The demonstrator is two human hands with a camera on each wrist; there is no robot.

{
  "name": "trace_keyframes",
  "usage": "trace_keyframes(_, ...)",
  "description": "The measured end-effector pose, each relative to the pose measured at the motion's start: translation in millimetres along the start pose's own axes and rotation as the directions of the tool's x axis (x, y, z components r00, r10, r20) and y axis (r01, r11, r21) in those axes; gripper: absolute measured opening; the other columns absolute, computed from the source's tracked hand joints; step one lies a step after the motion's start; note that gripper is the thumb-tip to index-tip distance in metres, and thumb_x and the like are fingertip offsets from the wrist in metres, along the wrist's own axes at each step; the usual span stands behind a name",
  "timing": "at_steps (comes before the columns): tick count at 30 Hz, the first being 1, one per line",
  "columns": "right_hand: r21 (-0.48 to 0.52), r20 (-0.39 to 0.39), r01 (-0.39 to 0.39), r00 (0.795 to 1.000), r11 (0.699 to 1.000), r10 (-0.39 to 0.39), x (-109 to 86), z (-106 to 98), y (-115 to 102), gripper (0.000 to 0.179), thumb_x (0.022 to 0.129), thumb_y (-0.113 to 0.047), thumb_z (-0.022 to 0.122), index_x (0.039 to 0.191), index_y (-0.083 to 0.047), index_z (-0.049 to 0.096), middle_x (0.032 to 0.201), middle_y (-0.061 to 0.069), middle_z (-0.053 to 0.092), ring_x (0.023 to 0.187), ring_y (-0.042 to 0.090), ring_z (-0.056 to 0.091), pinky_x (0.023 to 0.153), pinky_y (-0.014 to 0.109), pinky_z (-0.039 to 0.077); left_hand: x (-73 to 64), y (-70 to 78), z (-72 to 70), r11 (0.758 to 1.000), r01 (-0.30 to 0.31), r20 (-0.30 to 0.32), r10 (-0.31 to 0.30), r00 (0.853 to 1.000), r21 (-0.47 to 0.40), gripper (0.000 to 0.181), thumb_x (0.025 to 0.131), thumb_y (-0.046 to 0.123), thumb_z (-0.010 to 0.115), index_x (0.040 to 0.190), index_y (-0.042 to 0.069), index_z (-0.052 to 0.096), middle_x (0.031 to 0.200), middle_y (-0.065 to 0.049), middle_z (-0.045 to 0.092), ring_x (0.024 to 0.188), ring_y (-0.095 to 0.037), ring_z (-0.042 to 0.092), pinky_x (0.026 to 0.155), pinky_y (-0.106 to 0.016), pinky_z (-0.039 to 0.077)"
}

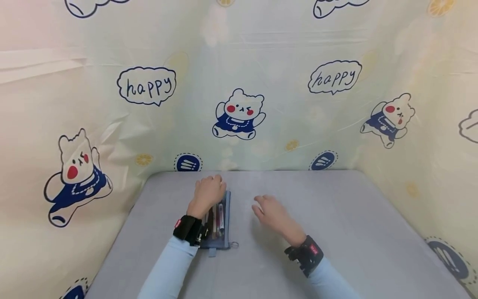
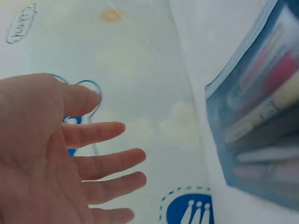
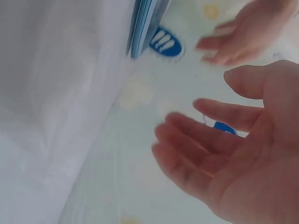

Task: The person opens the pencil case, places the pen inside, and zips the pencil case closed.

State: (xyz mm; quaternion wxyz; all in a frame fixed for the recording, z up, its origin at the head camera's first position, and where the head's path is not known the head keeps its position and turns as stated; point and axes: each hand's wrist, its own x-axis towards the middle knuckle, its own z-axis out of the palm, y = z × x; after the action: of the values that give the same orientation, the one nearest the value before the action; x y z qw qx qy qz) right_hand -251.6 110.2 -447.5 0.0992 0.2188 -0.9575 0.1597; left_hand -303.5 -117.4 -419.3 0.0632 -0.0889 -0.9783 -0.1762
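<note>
A see-through pencil pouch (image 1: 226, 224) with blue edging lies on the table, several pens (image 1: 221, 218) showing through its front. My left hand (image 1: 210, 192) is above the pouch and hides its upper left part in the head view. In the left wrist view the left fingers (image 2: 112, 163) are spread and hold nothing, with the pouch (image 2: 215, 112) off to the right. To the right of the pouch, my right hand (image 1: 274, 216) hovers over the table. Its fingers (image 3: 187, 163) are loosely bent around nothing in the right wrist view.
A grey cloth covers the table (image 1: 354, 232). Behind and beside it hangs a pale curtain (image 1: 287, 112) printed with bears and the word happy. A small ring (image 1: 234, 245) sticks out at the pouch's near right corner, and a fabric tab (image 1: 212, 252) at its near edge.
</note>
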Motion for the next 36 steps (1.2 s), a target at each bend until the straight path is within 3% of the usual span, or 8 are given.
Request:
trace_keyframes(3,-0.067,-0.036,-0.037,0.999,0.997,0.035,-0.8,-1.9,7.2,0.043,0.1,-0.029,0.053,0.131,-0.001,0.057,0.127,0.022,0.062,0.118,0.038,0.059,0.1,0.05,0.047,-20.2,6.1,-1.1,0.999,0.019,0.022,-0.02,1.0,0.029,0.052,0.104,0.039,0.04,0.144,0.006,0.044,0.14,-0.024,0.052,0.132,-0.044,0.045,0.109,-0.064,0.03)
trace_keyframes(6,-0.132,-0.033,-0.083,0.996,0.988,0.079,-0.8,-2.6,12.0,0.05,0.1,-0.034,0.053,0.139,-0.004,0.051,0.138,0.025,0.055,0.126,0.044,0.052,0.102,0.057,0.043,-35.2,13.8,0.3,0.999,0.033,0.064,-0.034,0.997,0.017,0.062,0.103,0.047,0.039,0.152,0.01,0.032,0.154,-0.025,0.035,0.146,-0.046,0.025,0.114,-0.067,0.02)
trace_keyframes(11,-0.184,-0.019,-0.169,0.986,0.968,0.168,0.2,-3.0,16.6,0.058,0.1,-0.043,0.049,0.148,-0.011,0.042,0.15,0.028,0.04,0.137,0.051,0.038,0.106,0.068,0.033,-43.5,25.0,10.3,1.0,0.02,0.074,-0.021,0.997,0.013,0.07,0.101,0.053,0.039,0.157,0.016,0.02,0.162,-0.025,0.016,0.15,-0.048,0.008,0.114,-0.069,0.014)
trace_keyframes(19,-0.211,0.065,-0.208,0.972,0.955,0.226,-6.6,3.7,15.9,0.062,0.099,-0.049,0.048,0.149,-0.012,0.04,0.152,0.029,0.036,0.14,0.049,0.035,0.108,0.071,0.027,-41.5,26.3,28.1,1.0,-0.007,0.074,0.005,0.997,0.021,0.072,0.099,0.057,0.038,0.157,0.019,0.019,0.162,-0.025,0.012,0.15,-0.049,0.002,0.113,-0.071,0.012)
trace_keyframes(36,-0.177,0.083,-0.172,0.978,0.969,0.189,-22.0,7.6,12.2,0.058,0.099,-0.046,0.05,0.146,-0.012,0.045,0.15,0.028,0.04,0.137,0.047,0.041,0.106,0.07,0.03,-49.3,30.2,32.3,1.0,0.011,0.104,-0.009,0.995,-0.015,0.072,0.1,0.056,0.04,0.157,0.017,0.02,0.162,-0.025,0.013,0.15,-0.049,0.001,0.113,-0.072,0.011)
